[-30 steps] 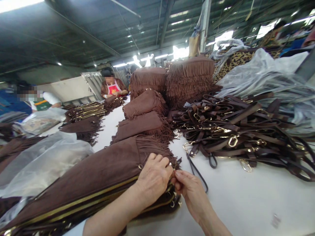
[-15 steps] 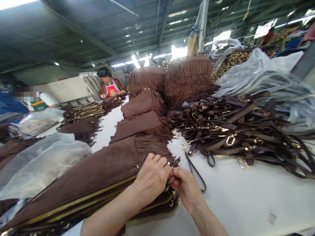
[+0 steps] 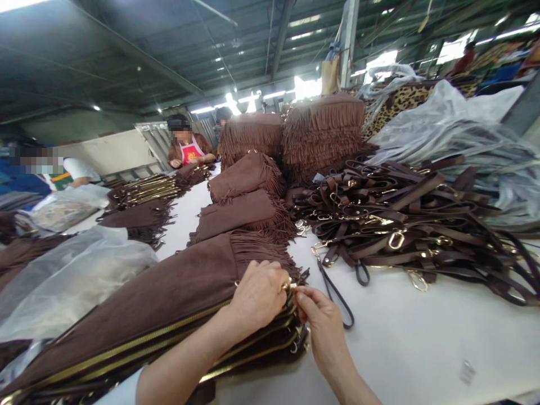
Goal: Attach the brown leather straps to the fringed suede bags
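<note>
A stack of brown fringed bags (image 3: 169, 287) with gold zippers lies in front of me, its fringe toward the right. Over the right end of the stack my left hand (image 3: 262, 293) is closed, with fingers bent round a small gold metal fitting (image 3: 289, 284). My right hand (image 3: 320, 315) meets it from the right, thumb and forefinger pinched at the same spot; what lies between them is too small to make out. A thin dark wrist loop (image 3: 337, 298) rests on the table just right of my right hand.
Brown straps with gold clips (image 3: 396, 225) are heaped at the right. More fringed bags (image 3: 236, 216) stand behind, with tall stacks (image 3: 323, 135) beyond. Clear plastic (image 3: 80, 281) covers the left side. Two people sit across the white table (image 3: 422, 343) at the far left.
My left hand has turned slightly and shifted a little left, showing more of the gold fitting. My right hand stays pinched close beside it.
</note>
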{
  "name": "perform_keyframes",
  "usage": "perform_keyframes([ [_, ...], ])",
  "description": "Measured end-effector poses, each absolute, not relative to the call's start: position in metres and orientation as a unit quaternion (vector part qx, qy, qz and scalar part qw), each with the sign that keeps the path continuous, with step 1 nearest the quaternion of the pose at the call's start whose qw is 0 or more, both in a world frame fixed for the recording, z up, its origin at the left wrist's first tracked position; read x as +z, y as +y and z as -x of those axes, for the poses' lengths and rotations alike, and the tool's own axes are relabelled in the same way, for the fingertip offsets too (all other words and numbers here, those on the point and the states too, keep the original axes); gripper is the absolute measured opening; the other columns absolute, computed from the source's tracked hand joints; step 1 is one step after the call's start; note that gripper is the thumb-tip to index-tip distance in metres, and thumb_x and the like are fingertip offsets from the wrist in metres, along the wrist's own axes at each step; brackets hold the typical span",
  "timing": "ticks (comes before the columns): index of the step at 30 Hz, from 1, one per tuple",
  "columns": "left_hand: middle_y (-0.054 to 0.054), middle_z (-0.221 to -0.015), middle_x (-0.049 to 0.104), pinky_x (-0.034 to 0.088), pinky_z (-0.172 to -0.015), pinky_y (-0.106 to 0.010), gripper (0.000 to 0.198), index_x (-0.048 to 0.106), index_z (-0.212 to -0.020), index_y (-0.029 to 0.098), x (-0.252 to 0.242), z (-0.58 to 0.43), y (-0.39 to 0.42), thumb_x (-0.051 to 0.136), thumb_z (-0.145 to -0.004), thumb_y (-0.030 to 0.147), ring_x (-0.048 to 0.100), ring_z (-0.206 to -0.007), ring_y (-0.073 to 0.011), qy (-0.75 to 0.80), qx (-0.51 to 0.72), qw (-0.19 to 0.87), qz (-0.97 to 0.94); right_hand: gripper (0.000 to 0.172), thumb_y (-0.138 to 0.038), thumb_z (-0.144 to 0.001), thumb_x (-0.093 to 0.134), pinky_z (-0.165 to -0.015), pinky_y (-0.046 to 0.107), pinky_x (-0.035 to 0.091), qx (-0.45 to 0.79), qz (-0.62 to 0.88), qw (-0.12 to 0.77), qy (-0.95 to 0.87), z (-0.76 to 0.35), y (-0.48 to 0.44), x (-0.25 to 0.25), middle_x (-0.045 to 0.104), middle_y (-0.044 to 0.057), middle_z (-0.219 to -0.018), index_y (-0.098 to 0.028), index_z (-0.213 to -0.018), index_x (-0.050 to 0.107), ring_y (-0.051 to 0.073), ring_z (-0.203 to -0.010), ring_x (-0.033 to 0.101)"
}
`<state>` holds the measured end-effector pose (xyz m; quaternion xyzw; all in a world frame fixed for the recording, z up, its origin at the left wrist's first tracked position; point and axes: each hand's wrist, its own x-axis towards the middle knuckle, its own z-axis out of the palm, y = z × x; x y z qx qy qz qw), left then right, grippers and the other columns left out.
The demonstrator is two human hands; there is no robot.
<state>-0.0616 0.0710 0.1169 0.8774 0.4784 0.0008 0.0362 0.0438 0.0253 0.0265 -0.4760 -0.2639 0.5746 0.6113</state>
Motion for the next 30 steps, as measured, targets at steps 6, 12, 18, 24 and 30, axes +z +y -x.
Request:
perform_keyframes([
  [6,-0.001,-0.079,0.063,0.036,-0.070,-0.033,0.019,0.062,-0.071,0.021,0.118,0.061,0.074,0.044,-0.073,0.014,0.055,-0.080,-0.0188,0.494,-0.001,0.046,-0.868,0.031,-0.045,-0.069,0.059,-0.054,0.026,0.035,0.477,0.548,0.595,-0.345,-0.043,0.026,0.036,0.055,-0.001,-0.058,-0.016,-0.079,0.068,0.015,-0.058,0.046],
  [12,-0.001,-0.073,0.063,0.034,-0.063,-0.029,0.019,0.065,-0.071,0.020,0.122,0.059,0.087,0.048,-0.065,0.014,0.054,-0.071,-0.0178,0.523,-0.013,0.143,-0.840,0.030,-0.045,-0.070,0.060,-0.051,0.025,0.034,0.504,0.524,0.600,-0.334,-0.040,0.031,0.031,0.056,-0.002,-0.059,-0.017,-0.080,0.067,0.014,-0.056,0.045],
  [18,0.005,-0.046,0.045,0.027,-0.046,-0.022,0.011,0.063,-0.059,0.016,0.125,0.058,0.101,0.056,-0.052,0.010,0.042,-0.048,-0.0103,0.588,-0.014,0.303,-0.749,0.030,-0.044,-0.075,0.055,-0.056,0.027,0.040,0.460,0.544,0.602,-0.360,-0.037,0.031,0.030,0.060,0.001,-0.064,-0.017,-0.082,0.065,0.016,-0.060,0.052],
  [24,0.007,-0.042,0.041,0.022,-0.041,-0.020,0.012,0.062,-0.059,0.013,0.127,0.058,0.101,0.054,-0.050,0.009,0.036,-0.043,-0.0081,0.598,0.013,0.375,-0.708,0.021,-0.032,-0.084,0.047,-0.069,0.030,0.048,0.245,0.557,0.629,-0.484,-0.036,0.029,0.029,0.065,0.006,-0.084,-0.019,-0.089,0.062,0.017,-0.076,0.060],
  [30,0.007,-0.040,0.044,0.024,-0.040,-0.020,0.012,0.060,-0.057,0.013,0.126,0.060,0.105,0.052,-0.048,0.008,0.038,-0.042,-0.0083,0.596,0.028,0.428,-0.679,0.019,-0.018,-0.087,0.042,-0.070,0.030,0.053,0.072,0.531,0.618,-0.575,-0.034,0.032,0.026,0.064,0.009,-0.085,-0.017,-0.097,0.059,0.017,-0.079,0.060],
])
